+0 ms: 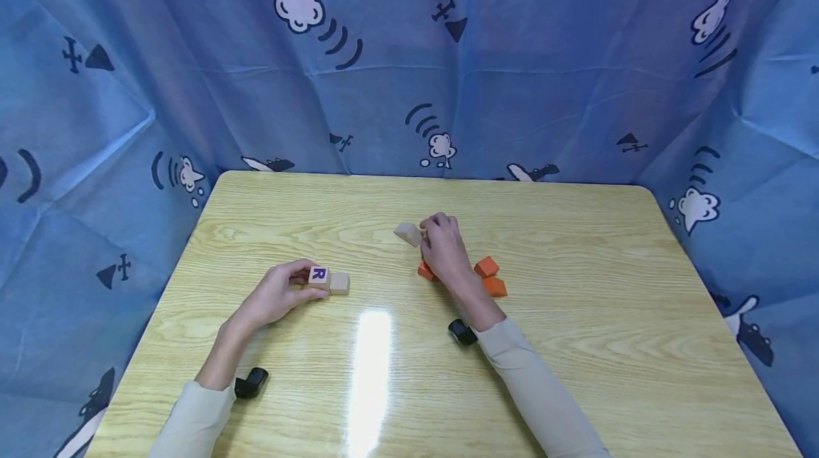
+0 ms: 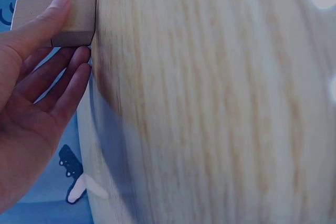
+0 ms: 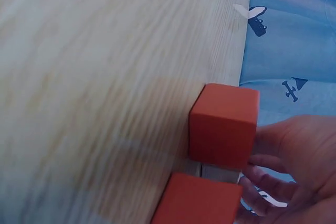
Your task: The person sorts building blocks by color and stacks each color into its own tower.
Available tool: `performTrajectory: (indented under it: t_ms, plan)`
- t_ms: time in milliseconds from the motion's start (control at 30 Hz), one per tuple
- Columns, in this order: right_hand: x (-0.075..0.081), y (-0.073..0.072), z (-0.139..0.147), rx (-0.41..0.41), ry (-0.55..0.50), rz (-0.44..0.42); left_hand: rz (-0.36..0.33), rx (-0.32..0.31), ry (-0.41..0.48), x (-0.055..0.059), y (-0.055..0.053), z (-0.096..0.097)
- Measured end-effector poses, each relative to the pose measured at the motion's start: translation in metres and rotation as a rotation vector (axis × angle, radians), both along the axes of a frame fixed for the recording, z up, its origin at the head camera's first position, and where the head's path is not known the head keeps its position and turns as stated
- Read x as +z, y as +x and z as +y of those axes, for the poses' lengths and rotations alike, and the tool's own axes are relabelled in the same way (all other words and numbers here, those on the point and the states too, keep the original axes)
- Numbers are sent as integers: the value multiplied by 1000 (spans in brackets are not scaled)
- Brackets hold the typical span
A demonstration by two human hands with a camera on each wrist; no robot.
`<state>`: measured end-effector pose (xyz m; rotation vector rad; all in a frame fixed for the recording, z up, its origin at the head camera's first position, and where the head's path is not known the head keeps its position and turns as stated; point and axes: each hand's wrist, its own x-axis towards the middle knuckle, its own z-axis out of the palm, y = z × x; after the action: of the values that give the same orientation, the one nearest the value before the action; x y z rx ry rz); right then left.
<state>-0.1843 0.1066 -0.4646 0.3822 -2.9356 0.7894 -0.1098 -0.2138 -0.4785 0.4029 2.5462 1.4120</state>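
Observation:
My left hand (image 1: 276, 294) holds a wooden letter cube (image 1: 319, 278) marked with a purple R, thumb on the near side and fingers on the far side. A plain wooden block (image 1: 340, 284) lies right beside it. In the left wrist view, the letter cube (image 2: 27, 11) sits on a lower wooden block (image 2: 79, 22), with the thumb over both. My right hand (image 1: 443, 246) reaches to a wooden wedge-shaped block (image 1: 407, 233), fingertips at its right end; I cannot tell whether they grip it. An orange block (image 1: 425, 271) shows under this hand.
Two more orange blocks, one (image 1: 486, 267) behind the other (image 1: 495, 287), lie right of the right forearm. Black wrist cameras hang at the left wrist (image 1: 252, 382) and right wrist (image 1: 462, 332). A blue patterned curtain (image 1: 384, 88) surrounds the wooden table (image 1: 576, 344).

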Motion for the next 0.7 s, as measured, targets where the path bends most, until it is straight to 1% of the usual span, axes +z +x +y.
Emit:
performTrajectory:
  t_ms: [133,233,367,567,700]
  plan:
    - [0,0,1,-3,36,16,-2,-6,4,0,0,0]
    - [0,-1,3,4,32,6,1,-11,3,-1,-1,0]
    - [0,-1,7,21,-7,-3,7,-12,0,-2,-1,0]
    - [4,0,10,49,-44,8,16,-6,5,-3,-1,0]
    - [7,3,10,62,-94,20,19,-5,7,-3,-1,0]
